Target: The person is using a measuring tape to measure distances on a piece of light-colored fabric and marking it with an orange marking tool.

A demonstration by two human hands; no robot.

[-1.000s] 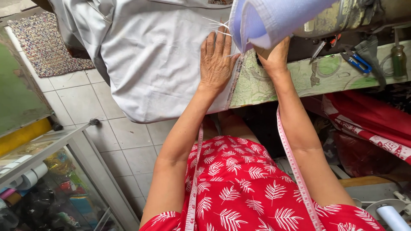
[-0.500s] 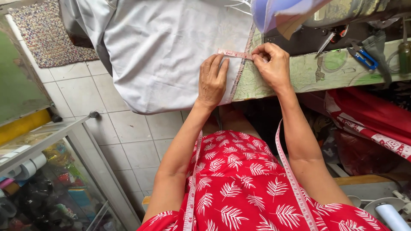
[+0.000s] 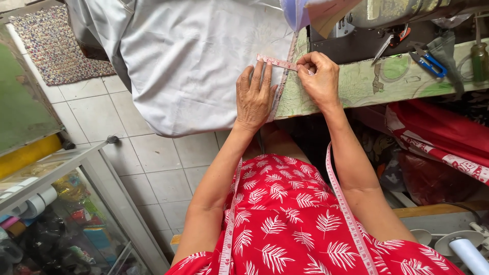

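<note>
From the head camera I see my left hand [image 3: 255,98] lying flat, fingers spread and open, palm down on the pale grey cloth [image 3: 198,61]. It presses the cloth near its hemmed edge, where the cloth hangs off the bench [image 3: 367,84] toward the tiled floor [image 3: 153,168]. My right hand [image 3: 320,79] is closed in a pinch grip on the pink measuring tape [image 3: 277,62], thumb and forefinger holding it just beside the cloth's edge. A short stretch of tape runs level from that pinch to the fingertips [image 3: 257,67] of my left hand, lying across the edge of the cloth. The rest of the tape is draped round my neck and hangs down both sides of my red leaf-print dress [image 3: 295,224].

Beyond my right hand stands a dark sewing machine [image 3: 351,40]. A pair of blue-handled scissors [image 3: 430,61] lies on the bench well to the right, apart from both hands. A woven mat [image 3: 51,46] lies on the floor at the far left.
</note>
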